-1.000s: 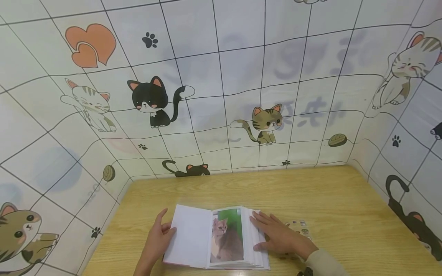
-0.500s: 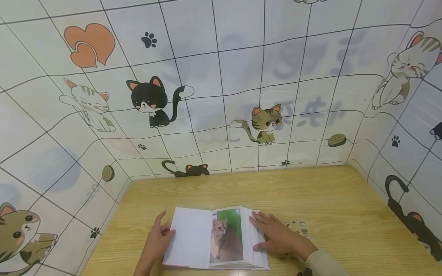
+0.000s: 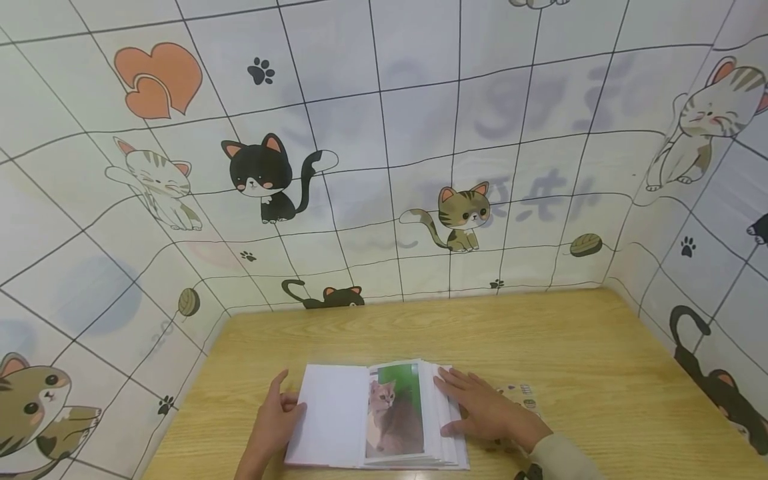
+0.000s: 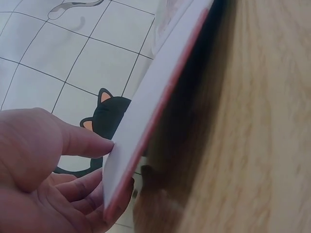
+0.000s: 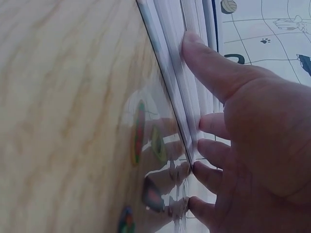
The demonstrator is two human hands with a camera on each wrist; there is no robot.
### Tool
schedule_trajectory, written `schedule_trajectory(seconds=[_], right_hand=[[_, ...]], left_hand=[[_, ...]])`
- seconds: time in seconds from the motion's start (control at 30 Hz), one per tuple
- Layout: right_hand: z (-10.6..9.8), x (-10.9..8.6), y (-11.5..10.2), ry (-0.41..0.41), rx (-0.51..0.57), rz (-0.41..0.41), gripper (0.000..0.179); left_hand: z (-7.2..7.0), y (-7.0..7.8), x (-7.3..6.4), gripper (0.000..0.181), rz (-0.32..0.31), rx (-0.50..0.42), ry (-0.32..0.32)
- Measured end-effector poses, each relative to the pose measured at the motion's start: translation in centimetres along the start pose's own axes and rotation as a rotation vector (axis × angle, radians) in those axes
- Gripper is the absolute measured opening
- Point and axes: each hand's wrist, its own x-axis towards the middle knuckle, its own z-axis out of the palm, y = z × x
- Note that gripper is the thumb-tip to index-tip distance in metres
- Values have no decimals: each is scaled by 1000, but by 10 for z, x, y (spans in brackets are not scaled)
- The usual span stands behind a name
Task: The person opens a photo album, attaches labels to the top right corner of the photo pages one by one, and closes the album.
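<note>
One hand (image 3: 275, 421) (left, thumb uppermost) pinches the album cover (image 3: 333, 415).

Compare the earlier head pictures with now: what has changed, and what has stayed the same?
The left cover of the album has sunk slightly toward the table, and the left hand, pinching its edge, has lowered with it. Nothing was newly gripped or released. The right hand on the pages and the cat photo stayed put.
</note>
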Motion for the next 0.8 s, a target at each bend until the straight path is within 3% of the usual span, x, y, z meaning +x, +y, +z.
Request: schedule_trajectory(seconds=[0.2,0.8], right_hand=[[1,0,1,0,-1,-2,89],[3,1,3,12,-11,-5,88]], left_hand=[[1,-1,0,74,-15,23,1],[6,-2,0,74,24,89,78]])
